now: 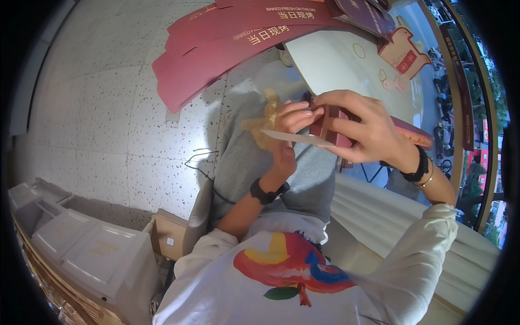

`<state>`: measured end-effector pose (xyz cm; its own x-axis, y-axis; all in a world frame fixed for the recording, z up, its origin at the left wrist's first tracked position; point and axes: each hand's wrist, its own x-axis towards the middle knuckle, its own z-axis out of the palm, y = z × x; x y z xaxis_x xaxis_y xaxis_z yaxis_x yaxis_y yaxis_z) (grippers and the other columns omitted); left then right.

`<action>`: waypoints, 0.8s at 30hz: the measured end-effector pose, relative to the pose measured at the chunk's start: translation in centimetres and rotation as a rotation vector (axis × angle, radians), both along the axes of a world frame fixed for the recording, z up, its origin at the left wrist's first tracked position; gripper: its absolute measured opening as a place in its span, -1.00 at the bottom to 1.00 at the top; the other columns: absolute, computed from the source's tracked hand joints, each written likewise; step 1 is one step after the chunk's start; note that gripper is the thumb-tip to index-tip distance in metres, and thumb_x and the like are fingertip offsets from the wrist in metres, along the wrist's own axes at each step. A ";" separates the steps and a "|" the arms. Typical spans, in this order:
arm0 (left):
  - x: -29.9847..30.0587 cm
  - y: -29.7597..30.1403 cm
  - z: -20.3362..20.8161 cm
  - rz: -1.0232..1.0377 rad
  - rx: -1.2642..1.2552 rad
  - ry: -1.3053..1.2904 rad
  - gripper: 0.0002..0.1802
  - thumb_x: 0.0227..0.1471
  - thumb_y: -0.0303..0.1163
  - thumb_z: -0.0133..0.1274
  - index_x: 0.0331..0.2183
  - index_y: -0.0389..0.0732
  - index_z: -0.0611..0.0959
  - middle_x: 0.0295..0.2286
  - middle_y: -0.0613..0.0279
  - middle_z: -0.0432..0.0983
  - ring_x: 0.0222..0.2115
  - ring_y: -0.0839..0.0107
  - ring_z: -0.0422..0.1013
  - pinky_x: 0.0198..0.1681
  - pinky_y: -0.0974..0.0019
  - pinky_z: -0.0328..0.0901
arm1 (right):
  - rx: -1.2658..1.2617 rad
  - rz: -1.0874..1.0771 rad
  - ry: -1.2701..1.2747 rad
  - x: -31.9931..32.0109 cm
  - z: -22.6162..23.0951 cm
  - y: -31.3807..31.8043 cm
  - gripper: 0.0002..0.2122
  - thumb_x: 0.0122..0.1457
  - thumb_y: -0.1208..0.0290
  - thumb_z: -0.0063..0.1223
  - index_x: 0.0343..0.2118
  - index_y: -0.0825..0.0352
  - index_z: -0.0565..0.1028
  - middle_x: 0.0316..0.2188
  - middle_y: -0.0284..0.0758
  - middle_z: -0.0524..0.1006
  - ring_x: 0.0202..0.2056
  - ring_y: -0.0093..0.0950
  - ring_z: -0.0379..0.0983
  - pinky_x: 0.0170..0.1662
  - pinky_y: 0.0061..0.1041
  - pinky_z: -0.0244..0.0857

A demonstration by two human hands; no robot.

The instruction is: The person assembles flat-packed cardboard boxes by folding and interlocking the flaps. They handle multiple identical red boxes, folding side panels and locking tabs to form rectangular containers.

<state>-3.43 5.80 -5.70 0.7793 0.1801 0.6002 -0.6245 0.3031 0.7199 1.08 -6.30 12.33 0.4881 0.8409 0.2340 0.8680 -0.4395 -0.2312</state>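
Note:
Above my lap, both hands are on a small dark red cardboard box (pixel 342 142), partly folded, with a pale flap (pixel 295 137) sticking out to the left. My right hand (pixel 371 127) grips it from the right, its fingers bent over the top. From the left, my left hand (pixel 290 127) closes on the box's near left side, fingers along the card and thumb by the flap. A long red cardboard piece (pixel 414 134) shows behind my right wrist. The fingers hide much of the box.
Flat red printed cardboard sheets (pixel 211 59) overhang the white table (pixel 346 59) ahead. Purple packaging (pixel 368 19) and a bird-shaped card (pixel 405 57) lie farther right. White lidded bins (pixel 103 244) and a brown carton (pixel 169 235) stand on the left floor; a window (pixel 487 114) is at right.

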 end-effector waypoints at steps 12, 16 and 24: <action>-0.1 -0.4 6.1 -0.428 -0.595 0.341 -0.24 0.16 0.10 -0.08 0.19 -0.19 0.16 0.17 0.04 0.12 0.20 0.20 0.07 0.26 0.03 -0.03 | -0.071 0.045 -0.006 -0.5 2.4 0.8 -0.81 -0.17 0.36 0.23 -0.46 0.29 0.51 -0.34 -0.35 0.49 -0.16 -0.34 0.50 -0.40 -0.41 0.44; 0.0 0.8 7.3 -0.714 -0.906 0.290 -0.27 0.21 0.06 -0.13 0.22 -0.15 0.10 0.21 0.01 0.03 0.21 0.18 0.05 0.26 0.07 -0.02 | -0.114 0.007 -0.014 -0.7 2.5 1.3 -0.65 -0.15 0.34 0.22 -0.24 0.29 0.49 -0.16 -0.29 0.47 -0.16 -0.30 0.49 -0.31 -0.39 0.46; -2.0 3.8 5.8 0.262 0.308 0.232 -0.47 0.24 -0.25 -0.13 0.15 -0.34 0.32 0.16 -0.07 0.09 0.16 0.05 0.13 0.13 0.11 0.18 | -0.072 -0.181 0.172 -1.7 0.7 1.8 -0.34 -0.11 0.28 0.24 0.10 0.27 0.25 0.14 -0.20 0.23 -0.20 -0.21 0.48 -0.33 -0.35 0.46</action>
<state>-5.40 9.60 0.13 0.8513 0.2290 0.4720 -0.4635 -0.0931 0.8812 -0.59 -4.54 13.04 0.6593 0.7479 0.0767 0.7244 -0.6046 -0.3313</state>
